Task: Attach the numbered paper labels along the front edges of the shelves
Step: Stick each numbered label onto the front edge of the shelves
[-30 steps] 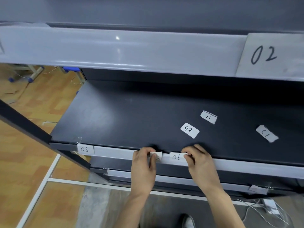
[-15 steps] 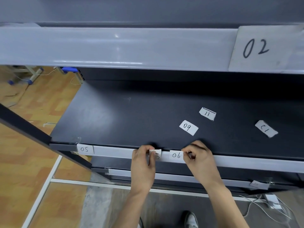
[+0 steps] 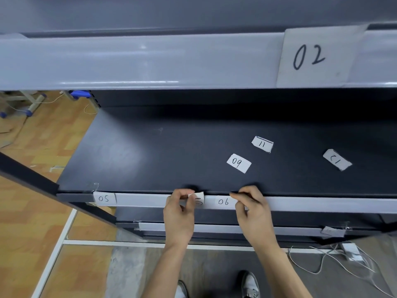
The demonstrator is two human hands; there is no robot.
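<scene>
My left hand point(image 3: 179, 211) pinches a small paper label point(image 3: 197, 198) against the grey front edge point(image 3: 146, 200) of the dark middle shelf. Just to its right the label 06 point(image 3: 222, 202) lies on that edge, and my right hand point(image 3: 251, 208) presses its right end with the fingertips. Label 05 point(image 3: 104, 198) is stuck at the edge's left end. Loose labels 09 point(image 3: 238, 163), 11 point(image 3: 262, 144) and 12 point(image 3: 336, 160) lie on the shelf top. Label 02 point(image 3: 315, 57) sits on the upper shelf's front edge.
A lower shelf edge point(image 3: 225, 229) carries a small paper piece point(image 3: 329, 231) at the right. A dark upright post point(image 3: 28, 175) slants at the left. White cables and an adapter point(image 3: 350, 250) lie on the floor at the right. My shoes point(image 3: 249, 284) show below.
Both hands stay on the shelf edge. My right fingertips have slid slightly along the right end of label 06, and my left thumb has shifted on the small label.
</scene>
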